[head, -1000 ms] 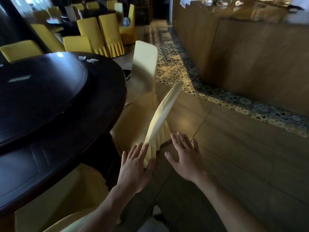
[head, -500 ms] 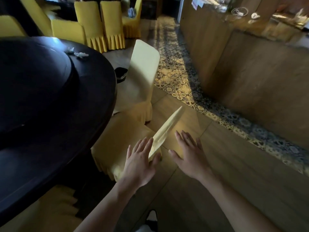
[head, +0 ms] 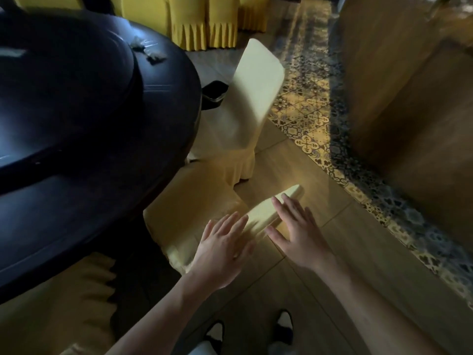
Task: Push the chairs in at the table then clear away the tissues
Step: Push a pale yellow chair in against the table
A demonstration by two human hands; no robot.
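Hands first: the left hand (head: 222, 248) and the right hand (head: 298, 230) are both spread flat with straight fingers, one on either side of the top edge of the chair back (head: 266, 211) of the nearest chair, neither curled round it. Whether the palms actually press on the pale cover or sit just shy of it is hard to tell through the blur. The back's top edge runs on a slant, from near the left hand up and away past the right fingertips, and the seat (head: 194, 201) lies beyond it, already part way under the rim of the dark round table (head: 163, 139). So the table is ahead and to the left of the hands, and I judge the push must go square to that long edge. The right hand sits further along the edge, the left nearer the table. A second covered chair (head: 253, 98) stands just beyond, angled outward. Tissues (head: 151, 51), crumpled, lie on the tabletop well away from both hands.
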